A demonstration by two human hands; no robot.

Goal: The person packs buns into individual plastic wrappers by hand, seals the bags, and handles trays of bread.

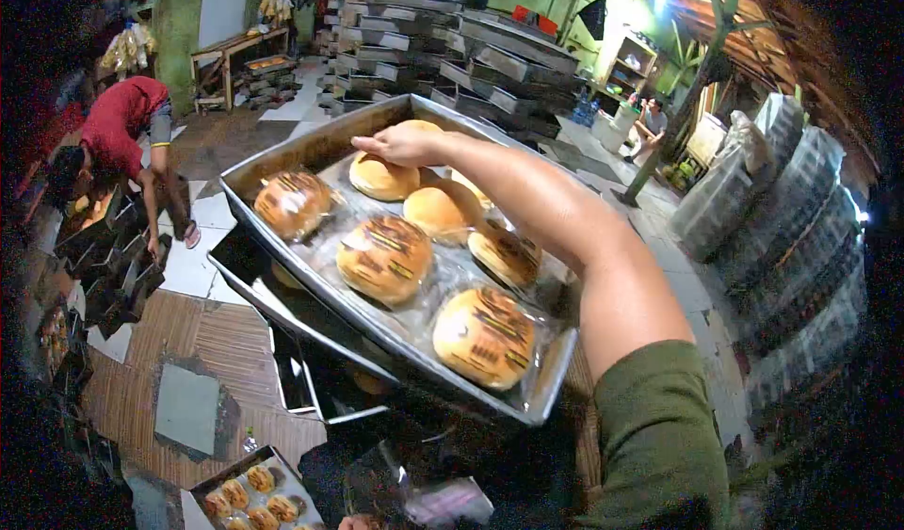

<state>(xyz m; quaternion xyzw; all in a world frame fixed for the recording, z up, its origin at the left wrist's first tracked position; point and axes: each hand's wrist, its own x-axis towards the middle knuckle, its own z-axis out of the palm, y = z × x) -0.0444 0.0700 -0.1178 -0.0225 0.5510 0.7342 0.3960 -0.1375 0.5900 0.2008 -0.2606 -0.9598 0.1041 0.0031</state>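
Observation:
My right hand (400,146) reaches across a metal baking tray (330,313) and is closed over a round golden bun (384,182) near the far side. Part of its fingers is hidden. Beside it lies another bare-looking bun (443,208). Several buns with dark-striped tops, such as the bun (384,259) in the middle and the bun (485,337) at the near corner, sit in clear plastic wrappers. Only a sliver of my left hand (356,522) shows at the bottom edge, near a bundle of clear plastic (452,504); its fingers are hidden.
Beneath this tray is a second tray (254,276). Another tray of buns (202,488) stands lower left. Stacked metal trays (414,45) fill the back. A person in red (127,120) bends over trays at left; another person (650,125) sits far right, near tall plastic-wrapped stacks (800,238).

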